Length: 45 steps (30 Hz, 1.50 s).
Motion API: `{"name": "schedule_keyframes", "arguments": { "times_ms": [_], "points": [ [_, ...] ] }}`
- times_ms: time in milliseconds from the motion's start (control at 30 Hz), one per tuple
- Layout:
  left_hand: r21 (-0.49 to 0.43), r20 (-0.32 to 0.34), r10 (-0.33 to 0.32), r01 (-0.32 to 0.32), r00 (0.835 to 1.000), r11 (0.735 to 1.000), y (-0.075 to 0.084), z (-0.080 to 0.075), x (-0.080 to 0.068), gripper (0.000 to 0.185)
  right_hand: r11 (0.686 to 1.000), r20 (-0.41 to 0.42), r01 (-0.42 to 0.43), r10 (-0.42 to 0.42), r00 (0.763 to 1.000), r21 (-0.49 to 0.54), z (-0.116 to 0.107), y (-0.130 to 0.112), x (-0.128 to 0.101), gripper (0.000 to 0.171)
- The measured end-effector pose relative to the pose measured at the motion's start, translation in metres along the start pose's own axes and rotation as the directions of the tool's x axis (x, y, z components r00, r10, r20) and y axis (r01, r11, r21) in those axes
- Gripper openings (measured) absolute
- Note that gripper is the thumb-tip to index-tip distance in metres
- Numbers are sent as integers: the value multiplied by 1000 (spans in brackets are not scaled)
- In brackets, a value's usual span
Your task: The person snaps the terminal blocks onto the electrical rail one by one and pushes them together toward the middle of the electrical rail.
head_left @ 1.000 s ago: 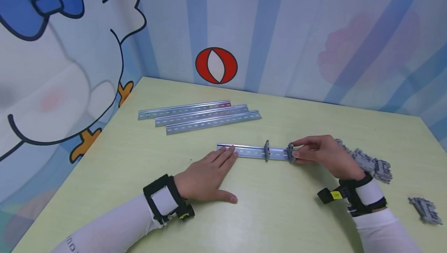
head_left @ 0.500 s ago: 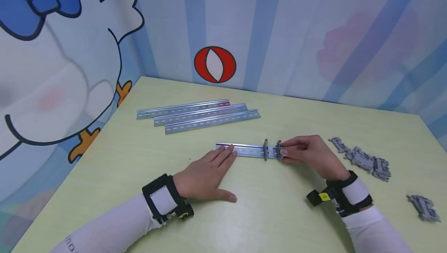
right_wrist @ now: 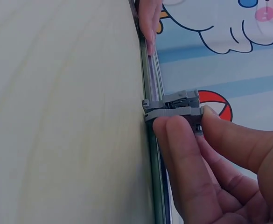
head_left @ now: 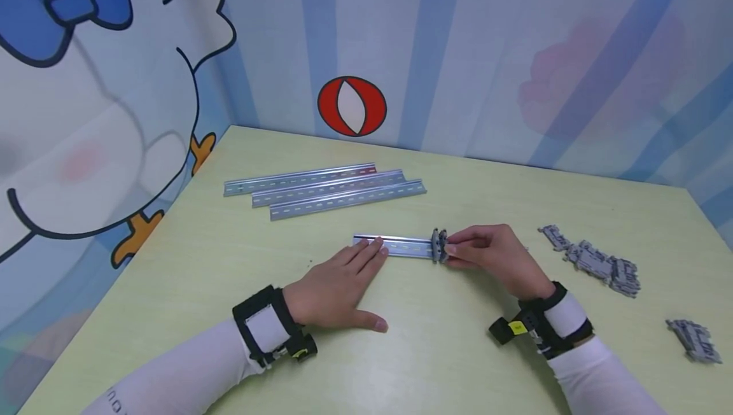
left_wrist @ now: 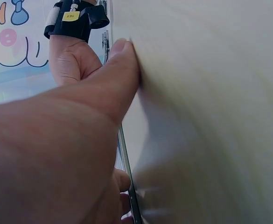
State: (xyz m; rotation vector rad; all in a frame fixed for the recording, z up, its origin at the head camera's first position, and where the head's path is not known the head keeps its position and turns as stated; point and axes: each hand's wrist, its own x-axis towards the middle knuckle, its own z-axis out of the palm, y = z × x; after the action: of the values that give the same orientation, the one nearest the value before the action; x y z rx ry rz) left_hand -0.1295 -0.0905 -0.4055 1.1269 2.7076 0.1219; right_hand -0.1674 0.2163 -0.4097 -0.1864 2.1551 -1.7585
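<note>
Rail: the metal rail (head_left: 395, 246) lies flat on the green table (head_left: 229, 288), near the middle, long axis left to right.
Left hand: my left hand (head_left: 338, 284) lies flat and open, fingertips pressing the rail's left end; the thumb rests on the table in the left wrist view (left_wrist: 120, 70).
Right hand: my right hand (head_left: 489, 256) pinches a grey terminal block (head_left: 443, 251) between thumb and fingers; it is seated on the rail, close up in the right wrist view (right_wrist: 173, 112).
Neighbour: a second grey block (head_left: 436, 248) sits on the rail just to the left, and the two look to be touching.
Doing it well: I judge the thing is to keep the block square to the rail and push along it, not down, while my left fingertips stop the rail creeping left.
Risk: tilting the block could jam or unclip it.
Spares: three more rails (head_left: 323, 189) lie far left; loose blocks (head_left: 595, 261) lie to the right.
Since a second ago: my right hand and its block have slid left along the rail, closing the gap to the other block; my left hand has not moved.
</note>
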Motion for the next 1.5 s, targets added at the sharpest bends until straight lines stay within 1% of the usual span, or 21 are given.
{"name": "schedule_keyframes", "arguments": {
  "times_ms": [133,300,533,800,1200,1367,1433,1500],
  "points": [
    [1,5,0,0,1000,1000,0,0,0,110,1000,4,-1,1,1000,-4,4,0,1,37],
    [7,-2,6,-5,1000,1000,0,0,2,109,1000,-3,-27,27,1000,-6,7,-1,1,38],
    [-13,6,-1,1,1000,1000,0,-1,1,110,999,-12,-15,15,1000,-34,10,2,3,40],
    [-4,4,-5,5,1000,1000,-1,2,0,110,998,-32,-62,61,998,-29,11,3,4,42],
    [-5,0,5,-5,1000,1000,-2,2,1,109,999,-5,-53,53,999,-6,7,4,3,42],
    [-2,4,3,-3,1000,1000,-1,1,0,110,1000,31,-17,17,999,10,1,4,2,41],
    [-5,1,5,-5,1000,1000,-1,1,0,110,1000,18,5,-5,1000,3,-4,3,0,41],
    [-1,2,3,-3,1000,1000,-1,2,1,110,1000,-22,29,-29,999,-12,-10,2,-2,41]
  ]
}}
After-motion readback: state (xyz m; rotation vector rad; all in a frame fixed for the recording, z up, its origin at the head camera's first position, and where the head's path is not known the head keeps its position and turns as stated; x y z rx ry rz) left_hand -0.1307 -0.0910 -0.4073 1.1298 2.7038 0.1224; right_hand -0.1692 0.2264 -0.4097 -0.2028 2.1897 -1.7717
